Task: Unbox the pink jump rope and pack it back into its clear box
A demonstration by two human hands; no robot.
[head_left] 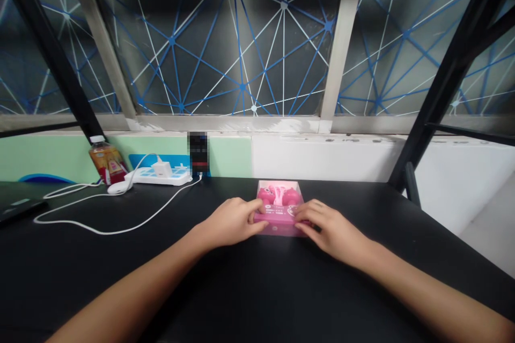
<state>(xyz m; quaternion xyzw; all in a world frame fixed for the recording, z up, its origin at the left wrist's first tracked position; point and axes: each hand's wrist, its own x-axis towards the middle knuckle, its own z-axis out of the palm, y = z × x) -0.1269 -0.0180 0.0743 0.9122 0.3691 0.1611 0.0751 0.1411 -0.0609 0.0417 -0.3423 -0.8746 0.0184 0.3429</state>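
A pink box [277,217] with a clear top lies on the black desk in front of me; pink rounded pieces and a light pink cord-like strand show inside it. My left hand [235,220] grips its left side, thumb at the near corner and fingers on the upper edge. On the opposite side, my right hand [324,225] holds the box the same way, its thumb low at the front and its fingers resting on top. A pinkish flap or reflection shows at the box's near edge; I cannot tell which.
A white power strip [171,176] with a plugged-in charger [161,169] stands at the back left, beside a drink bottle [108,161]. A white cable [104,233] loops over the desk. A blurred-out phone-like device [199,153] leans on the wall. Black frame posts [434,91] flank the desk.
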